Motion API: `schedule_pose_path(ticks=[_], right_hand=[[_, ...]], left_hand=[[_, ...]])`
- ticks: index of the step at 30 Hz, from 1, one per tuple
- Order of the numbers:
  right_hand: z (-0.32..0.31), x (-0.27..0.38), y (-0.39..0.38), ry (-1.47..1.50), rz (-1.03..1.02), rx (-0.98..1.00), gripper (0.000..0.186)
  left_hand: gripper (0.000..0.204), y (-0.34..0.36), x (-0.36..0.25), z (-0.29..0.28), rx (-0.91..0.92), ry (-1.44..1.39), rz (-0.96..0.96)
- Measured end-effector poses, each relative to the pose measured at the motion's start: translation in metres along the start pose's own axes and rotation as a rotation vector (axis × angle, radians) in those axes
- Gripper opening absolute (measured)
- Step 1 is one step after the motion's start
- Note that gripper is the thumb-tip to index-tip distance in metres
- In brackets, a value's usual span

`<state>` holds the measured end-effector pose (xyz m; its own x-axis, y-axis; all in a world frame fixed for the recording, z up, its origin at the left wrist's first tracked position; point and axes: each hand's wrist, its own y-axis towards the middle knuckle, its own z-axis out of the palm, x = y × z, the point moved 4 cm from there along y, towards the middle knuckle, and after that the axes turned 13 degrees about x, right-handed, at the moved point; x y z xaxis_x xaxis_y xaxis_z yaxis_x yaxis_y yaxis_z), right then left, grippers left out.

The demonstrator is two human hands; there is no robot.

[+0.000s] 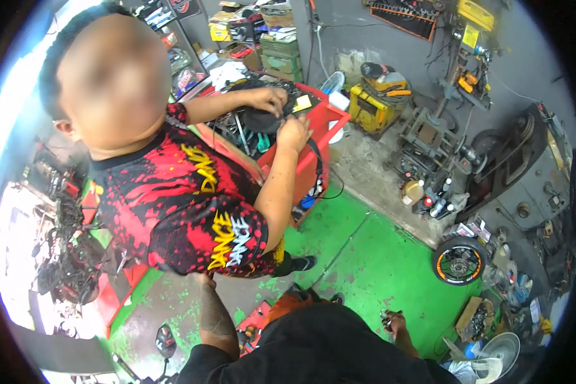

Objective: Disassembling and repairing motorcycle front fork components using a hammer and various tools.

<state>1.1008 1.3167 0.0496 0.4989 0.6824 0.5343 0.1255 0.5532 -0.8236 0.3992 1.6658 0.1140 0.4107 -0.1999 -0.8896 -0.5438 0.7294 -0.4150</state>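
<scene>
My right hand hangs low at my right side, closed around a small dark metallic part whose kind I cannot make out. On the left, my forearm reaches forward, and my left hand is at the lower edge of a co-worker's red and black shirt. Its fingers are mostly hidden there. The co-worker stands close in front of me, both hands over a red tool cart. Beneath those hands lies a round black item, with several hand tools beside it.
A yellow machine stands by the far wall, near bottles on the floor. To the right is a wheel with a black tyre. A red platform lies by my legs on the green floor. Motorcycle parts crowd the left.
</scene>
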Motion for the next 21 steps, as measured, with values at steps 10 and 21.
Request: schedule_pose_path(ticks=[10, 21], right_hand=[[0.021, 0.030, 0.067, -0.120, 0.020, 0.222, 0.019], [0.129, 0.130, 0.089, -0.626, -0.001, 0.341, 0.007]], left_hand=[[0.060, -0.075, -0.012, -0.029, -0.015, -0.172, -0.020], [0.027, 0.043, -0.003, 0.004, 0.027, 0.185, 0.120]])
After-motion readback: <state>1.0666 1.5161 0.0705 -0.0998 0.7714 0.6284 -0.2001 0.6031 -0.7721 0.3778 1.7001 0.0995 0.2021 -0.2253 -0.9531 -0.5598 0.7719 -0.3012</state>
